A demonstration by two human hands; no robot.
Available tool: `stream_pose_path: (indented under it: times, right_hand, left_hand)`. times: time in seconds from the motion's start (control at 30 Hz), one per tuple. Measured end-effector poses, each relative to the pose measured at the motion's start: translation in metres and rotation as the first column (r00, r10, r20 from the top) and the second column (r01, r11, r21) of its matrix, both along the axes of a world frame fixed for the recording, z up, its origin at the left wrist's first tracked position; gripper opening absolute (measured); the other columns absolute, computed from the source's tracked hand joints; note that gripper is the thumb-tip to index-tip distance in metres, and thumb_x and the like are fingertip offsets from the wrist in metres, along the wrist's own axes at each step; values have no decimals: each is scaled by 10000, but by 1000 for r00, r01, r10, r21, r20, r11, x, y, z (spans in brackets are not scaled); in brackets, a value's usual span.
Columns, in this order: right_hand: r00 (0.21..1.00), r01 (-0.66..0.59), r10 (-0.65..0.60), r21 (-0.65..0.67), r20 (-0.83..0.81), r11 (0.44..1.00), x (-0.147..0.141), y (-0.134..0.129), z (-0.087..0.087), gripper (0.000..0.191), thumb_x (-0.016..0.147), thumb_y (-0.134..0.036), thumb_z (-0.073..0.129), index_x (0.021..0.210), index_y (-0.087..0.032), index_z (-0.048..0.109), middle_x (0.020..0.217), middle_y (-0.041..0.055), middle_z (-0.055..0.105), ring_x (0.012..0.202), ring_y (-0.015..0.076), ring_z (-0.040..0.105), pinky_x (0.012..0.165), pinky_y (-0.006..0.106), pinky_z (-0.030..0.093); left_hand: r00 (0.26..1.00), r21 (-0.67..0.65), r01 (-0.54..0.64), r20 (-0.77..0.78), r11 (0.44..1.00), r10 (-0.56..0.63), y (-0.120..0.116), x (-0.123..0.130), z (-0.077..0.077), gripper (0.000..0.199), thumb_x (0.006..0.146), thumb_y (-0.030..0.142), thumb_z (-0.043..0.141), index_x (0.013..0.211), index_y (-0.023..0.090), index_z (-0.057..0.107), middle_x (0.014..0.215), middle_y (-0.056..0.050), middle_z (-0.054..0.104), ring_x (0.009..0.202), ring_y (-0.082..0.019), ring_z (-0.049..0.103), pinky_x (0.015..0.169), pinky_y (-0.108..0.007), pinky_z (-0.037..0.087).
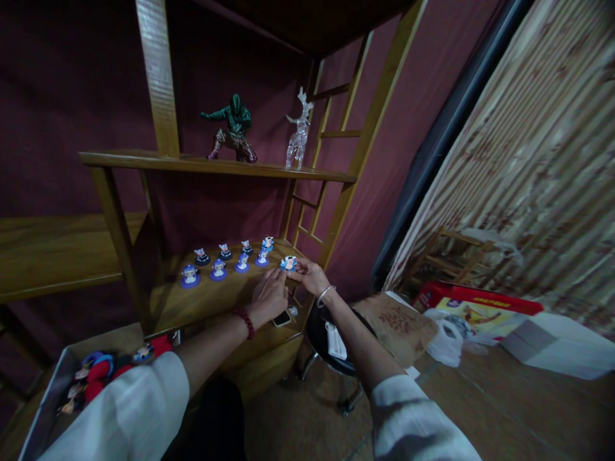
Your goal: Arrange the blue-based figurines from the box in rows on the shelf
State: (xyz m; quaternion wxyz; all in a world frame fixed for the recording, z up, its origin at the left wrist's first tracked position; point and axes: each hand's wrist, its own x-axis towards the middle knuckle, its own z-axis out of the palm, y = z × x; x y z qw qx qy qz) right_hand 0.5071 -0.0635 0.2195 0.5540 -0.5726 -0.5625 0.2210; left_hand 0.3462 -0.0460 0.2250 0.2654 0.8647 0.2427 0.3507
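A small blue-and-white figurine (289,262) is pinched in my right hand (311,279) at the right end of the wooden shelf (211,307). My left hand (271,294) is closed, its fingertips at the figurine's lower left side; its grip is partly hidden. To the left stand several purple-based figurines in a front row, the closest a white-and-purple one (262,258). Behind them are three black-and-white figurines, one of them (246,247) beside another blue-and-white figurine (268,244). All of these stand upright.
Above, a shelf board (216,165) carries a green crouching statue (234,125) and a clear deer ornament (298,131). An open box (103,339) of figures sits lower left. A phone (282,318) lies below my hands, near a black stool (314,330). Bags and boxes cover the floor at right.
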Motion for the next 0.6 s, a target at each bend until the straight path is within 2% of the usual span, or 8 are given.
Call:
stream_pose_path:
  times: [0.1, 0.33, 0.6]
  right_hand:
    - [999, 13, -12, -8, 47, 1000, 6, 10, -2, 380, 551, -333, 712, 879, -168, 610, 787, 10, 649, 716, 127, 588, 712, 268, 476]
    - [996, 63, -58, -75, 73, 995, 24, 35, -10, 433, 559, -307, 709, 947, -162, 584, 816, 10, 641, 737, 126, 584, 756, 279, 464]
    - [970, 114, -94, -77, 223, 991, 34, 54, -15, 370, 600, -238, 691, 955, -192, 596, 773, -9, 639, 746, 123, 580, 752, 261, 462]
  left_hand:
    - [999, 40, -23, -45, 999, 25, 4, 6, -2, 447, 721, 162, 437, 1153, 54, 486, 1235, -178, 474, 1197, -262, 351, 1028, -336, 186]
    - [927, 217, -75, -344, 973, 148, 10, 16, -2, 486, 803, 214, 326, 1249, 26, 366, 1333, -159, 373, 1237, -223, 315, 1038, -336, 206]
    - [912, 289, -64, -372, 955, 174, 22, 29, -5, 492, 820, 235, 292, 1247, -3, 347, 1340, -188, 350, 1252, -218, 296, 1039, -328, 211]
